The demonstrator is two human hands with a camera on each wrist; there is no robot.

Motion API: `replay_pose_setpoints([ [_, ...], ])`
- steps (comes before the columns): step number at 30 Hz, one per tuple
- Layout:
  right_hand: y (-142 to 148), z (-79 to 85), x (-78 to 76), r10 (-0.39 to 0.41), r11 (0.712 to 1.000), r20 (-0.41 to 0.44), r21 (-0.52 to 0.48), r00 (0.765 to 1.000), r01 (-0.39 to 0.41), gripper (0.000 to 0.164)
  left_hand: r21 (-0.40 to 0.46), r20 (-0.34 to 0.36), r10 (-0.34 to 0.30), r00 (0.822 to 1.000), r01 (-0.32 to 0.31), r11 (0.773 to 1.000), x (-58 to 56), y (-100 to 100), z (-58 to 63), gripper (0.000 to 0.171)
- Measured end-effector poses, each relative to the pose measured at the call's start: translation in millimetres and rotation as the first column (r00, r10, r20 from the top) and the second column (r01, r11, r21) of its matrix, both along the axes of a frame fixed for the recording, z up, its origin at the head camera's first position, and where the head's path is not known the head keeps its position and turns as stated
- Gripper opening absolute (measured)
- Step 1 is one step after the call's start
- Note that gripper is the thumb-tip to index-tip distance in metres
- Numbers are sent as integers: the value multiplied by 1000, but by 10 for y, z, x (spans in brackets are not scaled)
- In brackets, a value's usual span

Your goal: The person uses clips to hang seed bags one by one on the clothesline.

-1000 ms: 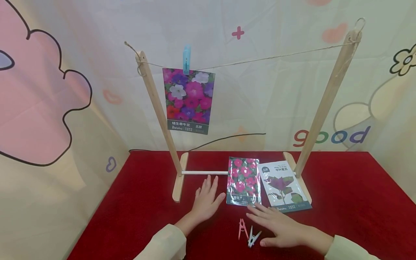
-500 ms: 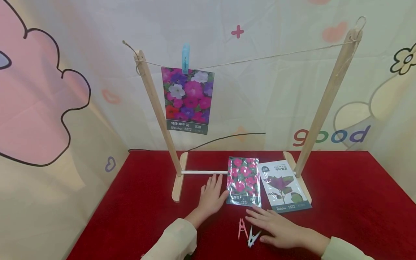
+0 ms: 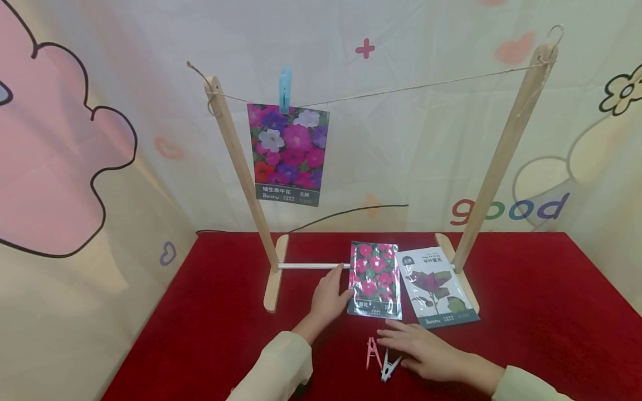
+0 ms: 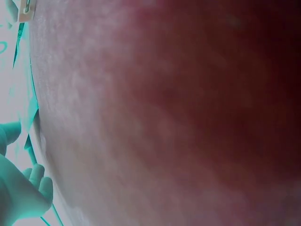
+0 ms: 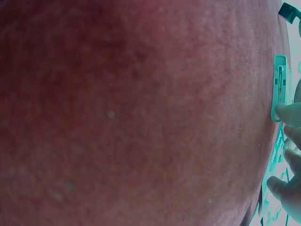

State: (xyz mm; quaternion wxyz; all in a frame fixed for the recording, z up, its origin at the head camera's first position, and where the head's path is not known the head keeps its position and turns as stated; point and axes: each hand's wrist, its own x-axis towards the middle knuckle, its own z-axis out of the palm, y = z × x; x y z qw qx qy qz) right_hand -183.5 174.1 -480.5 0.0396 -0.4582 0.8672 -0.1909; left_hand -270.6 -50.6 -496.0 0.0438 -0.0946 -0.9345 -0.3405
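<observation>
While the left hand [image 3: 326, 298], fingers extended, touches the pink-flowered packet [image 3: 376, 278] | right hand [image 3: 427, 351], loose, beside clothespins [image 3: 371, 352]

On the table [image 3: 531, 289] before you, left packet [image 3: 374, 278] beside right packet [image 3: 437, 287], your left hand [image 3: 329, 299] at the former's left edge, perhaps touching, pegs [image 3: 386, 374] left of your right hand [image 3: 431, 353], third packet [image 3: 288, 156] hung behind.

This looks like a small curtained booth, whether in a home or a studio the views cannot settle. Pale fabric curtains [image 3: 381, 147] close off the back and both sides, printed with a pink cartoon shape [image 3: 55, 139], a blurred heart [image 3: 516, 49], a flower outline [image 3: 626, 91] and the word "good" [image 3: 510, 209]. Before them spreads a red-covered table [image 3: 541, 295].
</observation>
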Motion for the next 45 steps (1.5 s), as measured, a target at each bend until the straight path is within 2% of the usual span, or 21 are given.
replay_pose_setpoints([
  [7, -9, -42, -13, 30, 999, -77, -37, 997, -33, 52, 143, 83, 34, 996, -46, 989, -59, 47, -31, 65],
  [12, -10, -67, -27, 38, 998, -139, -44, 990, -44, 49, 225, 100, 38, 994, -59, 973, -101, 62, -22, 64],
  [16, -18, -79, -32, 39, 997, -150, -61, 988, -49, 45, 271, 116, 32, 993, -63, 961, -130, 77, -12, 61],
  [24, -49, -89, -46, 56, 990, -195, -117, 979, -79, 41, 329, 167, 25, 986, -80, 941, -181, 109, -22, 62],
  [27, -48, -88, -48, 47, 991, -205, -111, 978, -71, 40, 341, 166, 28, 986, -84, 936, -194, 118, -22, 62],
  [37, -24, -76, -56, 3, 998, -108, -59, 994, -9, 36, 352, 183, 30, 983, -94, 931, -214, 132, -12, 61],
  [45, -6, -83, -68, 7, 997, -141, -78, 990, -18, 36, 376, 183, 9, 983, -78, 923, -192, 120, 25, 62],
])
